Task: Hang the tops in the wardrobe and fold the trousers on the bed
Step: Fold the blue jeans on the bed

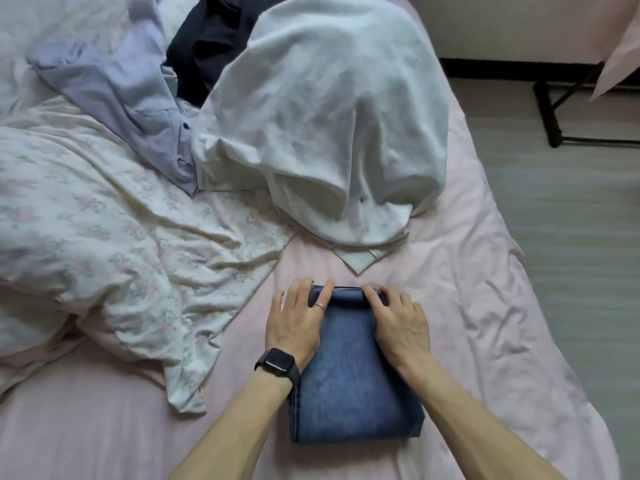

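Observation:
Folded blue jeans (353,379) lie in a neat rectangle on the pink bed sheet (485,306) close to me. My left hand (298,317), with a ring and a black watch, presses flat on the far left corner of the jeans. My right hand (398,317) presses flat on the far right corner. Beyond them a white top (329,126) lies heaped, a light blue striped shirt (131,95) spreads to its left, and a dark navy garment (211,36) sits behind both.
A floral duvet (104,237) is bunched over the bed's left half. The bed edge runs along the right, with grey floor (571,220) beyond. A black metal frame (550,109) stands on the floor at the upper right, under pink fabric (620,46).

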Demonstrator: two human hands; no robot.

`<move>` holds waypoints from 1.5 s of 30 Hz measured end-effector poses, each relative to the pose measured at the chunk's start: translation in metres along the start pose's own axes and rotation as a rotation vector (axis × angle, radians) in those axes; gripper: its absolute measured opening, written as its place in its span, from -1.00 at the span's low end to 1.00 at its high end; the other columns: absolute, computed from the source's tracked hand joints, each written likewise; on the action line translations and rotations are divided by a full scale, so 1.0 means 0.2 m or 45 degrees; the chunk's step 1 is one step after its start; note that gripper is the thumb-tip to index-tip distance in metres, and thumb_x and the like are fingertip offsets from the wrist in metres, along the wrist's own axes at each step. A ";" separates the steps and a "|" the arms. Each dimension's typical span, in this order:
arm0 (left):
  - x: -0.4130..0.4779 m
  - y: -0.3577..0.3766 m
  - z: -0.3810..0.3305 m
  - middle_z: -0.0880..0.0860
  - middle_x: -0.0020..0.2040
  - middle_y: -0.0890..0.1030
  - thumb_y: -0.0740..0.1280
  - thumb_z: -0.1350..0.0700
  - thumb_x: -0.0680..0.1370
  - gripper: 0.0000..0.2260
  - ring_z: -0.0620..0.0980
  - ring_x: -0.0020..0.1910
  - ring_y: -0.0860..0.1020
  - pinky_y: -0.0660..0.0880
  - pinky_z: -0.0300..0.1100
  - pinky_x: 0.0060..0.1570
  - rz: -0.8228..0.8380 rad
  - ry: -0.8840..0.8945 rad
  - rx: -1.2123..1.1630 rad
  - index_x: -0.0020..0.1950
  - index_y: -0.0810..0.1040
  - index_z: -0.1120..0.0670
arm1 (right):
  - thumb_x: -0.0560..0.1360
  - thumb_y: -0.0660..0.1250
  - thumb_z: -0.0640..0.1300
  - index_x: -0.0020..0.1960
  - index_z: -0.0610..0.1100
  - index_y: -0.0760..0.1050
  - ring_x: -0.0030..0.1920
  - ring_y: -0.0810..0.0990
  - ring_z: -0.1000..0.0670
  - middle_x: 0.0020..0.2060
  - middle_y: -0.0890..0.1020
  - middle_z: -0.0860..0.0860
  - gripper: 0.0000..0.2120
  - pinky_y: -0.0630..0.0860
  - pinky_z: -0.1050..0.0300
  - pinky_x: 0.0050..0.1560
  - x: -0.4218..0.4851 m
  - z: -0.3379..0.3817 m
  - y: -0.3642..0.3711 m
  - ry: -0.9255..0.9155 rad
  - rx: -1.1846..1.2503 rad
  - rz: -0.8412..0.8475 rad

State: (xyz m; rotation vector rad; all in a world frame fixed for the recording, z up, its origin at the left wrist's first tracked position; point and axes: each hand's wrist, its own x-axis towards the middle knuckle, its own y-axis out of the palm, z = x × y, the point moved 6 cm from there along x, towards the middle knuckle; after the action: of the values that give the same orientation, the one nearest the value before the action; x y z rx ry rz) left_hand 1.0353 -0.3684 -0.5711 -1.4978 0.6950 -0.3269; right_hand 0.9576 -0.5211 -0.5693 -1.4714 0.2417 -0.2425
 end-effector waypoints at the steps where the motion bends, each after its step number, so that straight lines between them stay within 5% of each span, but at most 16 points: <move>1: -0.02 -0.01 -0.03 0.11 0.43 0.41 0.33 0.16 0.46 -0.37 0.08 0.44 0.32 0.28 0.07 0.38 -0.101 0.032 -0.058 0.54 0.34 -0.04 | 0.23 0.42 -0.43 0.23 -0.10 0.63 -0.21 0.60 -0.24 -0.03 0.65 -0.14 -0.41 0.50 -0.04 -0.32 0.01 -0.01 0.03 0.030 0.048 0.022; 3: -0.12 0.02 -0.11 0.13 0.48 0.40 0.29 0.06 0.47 -0.45 0.09 0.50 0.29 0.22 0.15 0.43 -0.223 0.138 -0.150 0.48 0.44 0.06 | 0.25 0.47 -0.41 0.26 -0.09 0.61 -0.10 0.61 -0.25 0.04 0.63 -0.13 -0.40 0.51 -0.06 -0.25 0.03 -0.04 0.07 0.116 0.161 0.027; 7: -0.24 0.17 -0.17 0.11 0.59 0.23 0.15 -0.14 0.54 -0.38 0.13 0.57 0.19 0.11 0.18 0.43 -0.008 0.062 -0.153 0.57 0.28 0.07 | 0.40 0.34 -0.30 0.38 -0.06 0.53 0.37 0.45 -0.19 0.38 0.51 -0.11 -0.45 0.46 -0.15 0.19 -0.04 -0.05 0.07 0.103 0.184 -0.202; 9: -0.23 0.21 -0.16 0.10 0.60 0.18 0.13 -0.17 0.53 -0.36 0.15 0.57 0.18 0.07 0.18 0.43 0.035 0.009 -0.139 0.58 0.23 0.05 | 0.50 0.19 -0.16 0.55 -0.06 0.33 0.57 0.21 -0.13 0.56 0.28 -0.10 -0.41 0.25 -0.21 0.46 -0.14 0.02 0.14 -0.065 0.182 -0.120; 11: -0.19 0.25 -0.15 0.10 0.62 0.11 0.13 -0.19 0.52 -0.33 0.15 0.59 0.12 0.00 0.19 0.46 0.055 0.000 -0.124 0.60 0.17 0.01 | 0.59 0.09 -0.02 0.63 -0.03 0.12 0.62 0.03 -0.10 0.63 0.07 -0.07 -0.39 0.12 -0.30 0.51 -0.20 0.05 0.24 -0.130 0.148 0.056; 17: -0.13 0.43 -0.11 0.05 0.65 -0.03 0.15 -0.22 0.52 -0.29 0.04 0.62 -0.10 -0.10 0.27 0.48 0.105 -0.039 -0.159 0.64 0.04 -0.08 | 0.61 0.03 0.10 0.63 0.06 0.06 0.63 -0.04 -0.06 0.64 0.01 -0.01 -0.40 0.02 -0.47 0.47 -0.18 0.02 0.44 -0.019 0.135 0.197; 29: -0.13 0.49 -0.11 0.04 0.65 -0.02 0.21 -0.23 0.49 -0.26 0.02 0.62 -0.07 -0.03 0.28 0.49 -0.015 -0.061 -0.199 0.63 0.04 -0.12 | 0.60 0.07 0.12 0.63 0.09 0.07 0.63 -0.03 -0.07 0.64 0.00 -0.01 -0.39 0.02 -0.46 0.48 -0.17 0.00 0.49 -0.010 0.246 0.181; 33: -0.26 0.41 -0.10 0.16 0.64 -0.01 0.15 -0.34 0.50 -0.28 0.12 0.62 -0.05 -0.08 0.24 0.52 -0.054 -0.313 -0.293 0.62 0.07 -0.16 | 0.58 0.11 0.20 0.62 0.10 0.10 0.62 -0.10 -0.18 0.64 -0.08 -0.11 -0.36 -0.04 -0.41 0.51 -0.27 -0.04 0.39 0.213 0.333 0.163; 36: -0.35 0.40 -0.09 0.24 0.63 -0.11 0.01 -0.46 0.50 -0.25 0.21 0.61 -0.09 -0.06 0.18 0.54 0.059 -0.501 -0.341 0.61 -0.18 -0.25 | 0.58 0.10 0.28 0.64 0.12 -0.04 0.61 -0.04 -0.25 0.62 -0.13 -0.20 -0.29 0.09 -0.29 0.54 -0.37 -0.05 0.35 0.359 0.408 0.212; 40: -0.35 0.38 -0.07 0.26 0.61 -0.06 -0.07 -0.53 0.46 -0.23 0.19 0.57 0.08 0.14 0.05 0.49 0.137 -0.484 -0.316 0.53 -0.36 -0.34 | 0.55 0.13 0.35 0.61 0.24 -0.19 0.36 0.30 -0.26 0.60 0.04 -0.19 -0.23 0.34 -0.19 0.38 -0.44 -0.04 0.31 0.458 0.373 0.325; 45: -0.32 0.37 -0.06 0.22 0.47 0.21 0.00 -0.56 0.42 -0.23 0.19 0.25 0.37 0.36 0.05 0.24 0.159 -0.540 -0.310 0.49 -0.36 -0.43 | 0.55 0.24 0.28 0.62 0.23 -0.15 0.37 0.31 -0.27 0.54 0.14 -0.22 -0.20 0.30 -0.16 0.43 -0.41 -0.04 0.30 0.482 0.459 0.348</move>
State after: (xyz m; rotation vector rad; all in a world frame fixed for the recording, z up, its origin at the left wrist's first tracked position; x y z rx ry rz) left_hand 0.9624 -0.3327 -0.6291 -1.6757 0.4950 0.1760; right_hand 0.8775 -0.4984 -0.6278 -1.0139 0.6656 -0.3234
